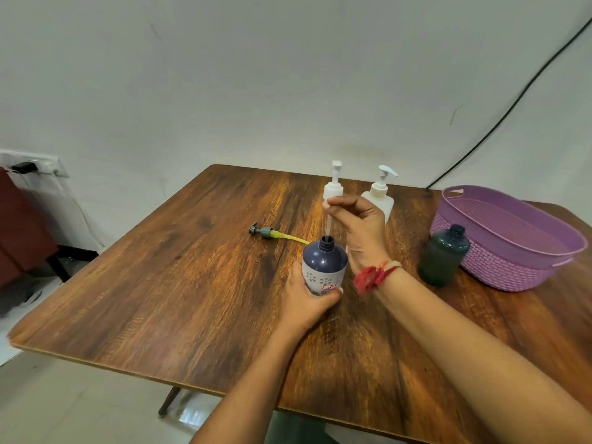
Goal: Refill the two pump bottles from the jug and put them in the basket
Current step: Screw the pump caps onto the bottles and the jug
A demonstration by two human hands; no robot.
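**A:** Where does the blue bottle [324,261] sit against the left grip?

**B:** It stands upright on the desk [160,283]. The left hand [307,302] curls its fingers and thumb round the white lower part. The dark shoulder and open neck rise clear above that grip.

**A:** And the right hand [358,225]?

**B:** Its grip is narrow and pinches the white pump [333,184] just under the collar, straight above the bottle. The clear tube [329,224] hangs down from the grip, and its tip is in the neck.

**A:** Anything else?

**B:** A white pump bottle [379,197] stands behind the right hand. A capped dark green bottle [443,257] stands just beside the purple basket [499,267]. A grey pump [266,232] with a yellow tube lies left of the blue bottle.
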